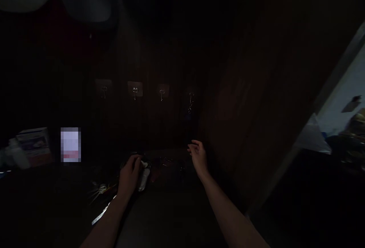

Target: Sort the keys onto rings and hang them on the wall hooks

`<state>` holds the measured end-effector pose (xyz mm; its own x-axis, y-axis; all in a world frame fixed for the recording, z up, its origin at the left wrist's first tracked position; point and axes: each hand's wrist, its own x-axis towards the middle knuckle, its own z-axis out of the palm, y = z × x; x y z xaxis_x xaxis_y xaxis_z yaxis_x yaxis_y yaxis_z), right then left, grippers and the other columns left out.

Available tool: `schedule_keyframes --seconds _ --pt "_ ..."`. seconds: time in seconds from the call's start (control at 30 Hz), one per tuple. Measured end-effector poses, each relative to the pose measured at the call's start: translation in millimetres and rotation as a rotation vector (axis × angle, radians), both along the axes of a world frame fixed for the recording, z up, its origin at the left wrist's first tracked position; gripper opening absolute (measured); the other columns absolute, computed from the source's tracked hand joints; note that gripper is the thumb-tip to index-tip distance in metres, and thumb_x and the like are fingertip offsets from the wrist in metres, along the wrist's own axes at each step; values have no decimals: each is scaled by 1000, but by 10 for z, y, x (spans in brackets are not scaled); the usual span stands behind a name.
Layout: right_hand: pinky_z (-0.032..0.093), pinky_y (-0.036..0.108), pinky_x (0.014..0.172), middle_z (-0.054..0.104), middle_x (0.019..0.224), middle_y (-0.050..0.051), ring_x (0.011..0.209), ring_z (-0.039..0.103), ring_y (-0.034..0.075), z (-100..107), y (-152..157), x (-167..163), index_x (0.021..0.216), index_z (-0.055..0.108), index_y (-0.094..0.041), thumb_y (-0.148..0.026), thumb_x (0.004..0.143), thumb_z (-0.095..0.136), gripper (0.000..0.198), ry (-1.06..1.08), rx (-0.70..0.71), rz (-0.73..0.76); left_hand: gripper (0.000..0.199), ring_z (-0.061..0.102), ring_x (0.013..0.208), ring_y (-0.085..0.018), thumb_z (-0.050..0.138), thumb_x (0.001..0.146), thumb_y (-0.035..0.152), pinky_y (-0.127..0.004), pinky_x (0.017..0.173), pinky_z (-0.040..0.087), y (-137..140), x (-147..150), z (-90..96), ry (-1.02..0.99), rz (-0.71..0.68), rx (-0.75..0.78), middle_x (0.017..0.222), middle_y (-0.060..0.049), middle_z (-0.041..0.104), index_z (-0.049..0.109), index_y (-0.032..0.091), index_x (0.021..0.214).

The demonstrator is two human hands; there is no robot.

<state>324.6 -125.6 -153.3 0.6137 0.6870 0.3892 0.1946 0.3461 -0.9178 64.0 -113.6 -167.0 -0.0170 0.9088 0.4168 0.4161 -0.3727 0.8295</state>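
Dim cabinet-like space, dark flat shelf [159, 217] at the bottom, smooth-looking, texture mostly lost to shadow. Nearest on it, left side: a bright white strip [99, 215], narrow, partly behind my left forearm. Just past that, a bunch of keys [99, 190], thin metal blades fanned out, pale rounded piece at the join.

My left hand [129, 175] is over the shelf, back of the hand up, fingers bent forward; forearm slants in from lower left. A white fob [144, 179], oblong with rounded ends, smooth, lies right beside its fingers. Too dark to tell if I'm gripping it or only touching.

Right of the fob, a dull reddish item [155, 174], shape unclear, then small shiny metal pieces [165, 160]. My right hand [199, 157] is raised near the right panel, wrist bent, fingers loosely curled, thumb and fingertips apart; forearm angles in from lower right.

Farther left: white bottle [19, 153], printed carton [34, 145], boxy, and a pixelated rectangle [70, 144]. On the brownish back panel [148, 122], metal hooks [135, 93] on squarish backings in a row; a metal clip [190, 105] hangs at the rightmost.
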Motion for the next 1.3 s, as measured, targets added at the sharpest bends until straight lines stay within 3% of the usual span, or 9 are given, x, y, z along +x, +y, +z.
schedule_keyframes --seconds 0.2,0.37,0.63,0.9,1.1,1.3 --pt "45 30 66 61 79 1 69 61 16 -227 -103 -116 96 51 -21 -36 73 55 28 -41 -19 21 35 60 88 -21 34 85 42 -32 79 43 -88 16 -7 276 -65 138 94 -4 67 59 24 100" --pt "44 31 74 64 82 3 79 60 18 -323 -140 -230 96 52 -21 -28 76 47 22 -177 -69 16 33 59 89 -20 37 85 36 -32 82 42 -148 49 -27 386 -99 217 99 -5 66 58 22 106" --pt "42 33 84 63 91 4 91 56 18 -319 -215 -292 93 58 -22 -8 75 36 31 -563 -149 33 30 59 92 -21 43 81 18 -37 83 40 -162 117 -77 565 -227 343 99 -5 66 54 22 108" --pt "37 35 85 65 89 2 94 51 20 -256 -306 -172 79 63 -24 -8 76 43 25 -832 -286 45 21 54 98 -21 49 79 20 -39 88 35 -179 141 -81 688 -330 297 99 -2 66 59 24 97" --pt "35 35 86 64 99 0 100 50 19 -270 -330 -69 78 65 -25 -2 70 44 32 -885 -381 113 23 53 100 -22 47 80 21 -38 87 35 -147 83 -83 739 -268 270 101 -2 65 60 26 97" --pt "35 35 87 64 103 1 101 50 19 -258 -330 -107 87 65 -25 -11 76 48 24 -911 -413 130 21 55 96 -23 44 82 25 -39 85 37 -139 74 -59 759 -137 250 99 -4 66 61 23 96"
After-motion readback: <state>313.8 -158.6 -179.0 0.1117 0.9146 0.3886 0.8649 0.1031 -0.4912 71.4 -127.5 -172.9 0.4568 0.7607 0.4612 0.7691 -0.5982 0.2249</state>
